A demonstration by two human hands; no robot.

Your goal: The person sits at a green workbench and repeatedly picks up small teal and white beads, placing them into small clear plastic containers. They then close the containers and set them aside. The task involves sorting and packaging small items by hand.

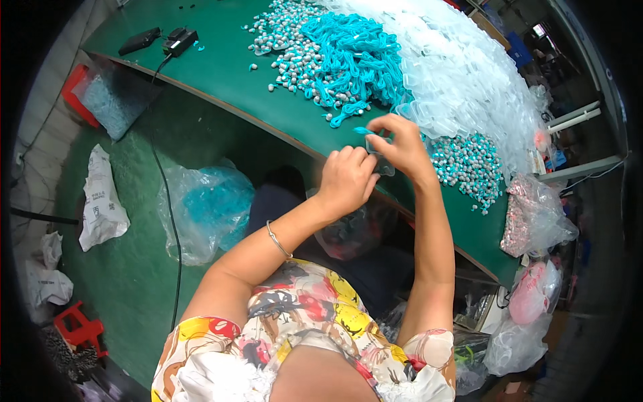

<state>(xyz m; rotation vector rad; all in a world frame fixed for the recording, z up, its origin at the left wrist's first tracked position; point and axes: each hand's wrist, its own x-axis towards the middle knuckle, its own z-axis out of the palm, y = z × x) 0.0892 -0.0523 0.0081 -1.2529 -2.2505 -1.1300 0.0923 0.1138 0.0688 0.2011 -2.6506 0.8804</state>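
Observation:
Over the near edge of the green table, my two hands work close together. My right hand (400,144) is closed in a pinch, with a small teal cord (362,130) showing at its fingertips. Beside it, my left hand (345,175) is closed with fingers curled around the edge of a clear plastic piece (385,167), mostly hidden between the hands. Just beyond them lies a heap of looped teal cords (358,57). Small teal-and-grey beads (467,167) are piled to the right of my right hand.
A large mound of clear plastic pieces (462,80) covers the far right of the green table (221,63). More beads (284,40) lie left of the cords. Black adapters (179,41) sit at the far left. A bag of teal material (207,208) and a cable (171,228) are below.

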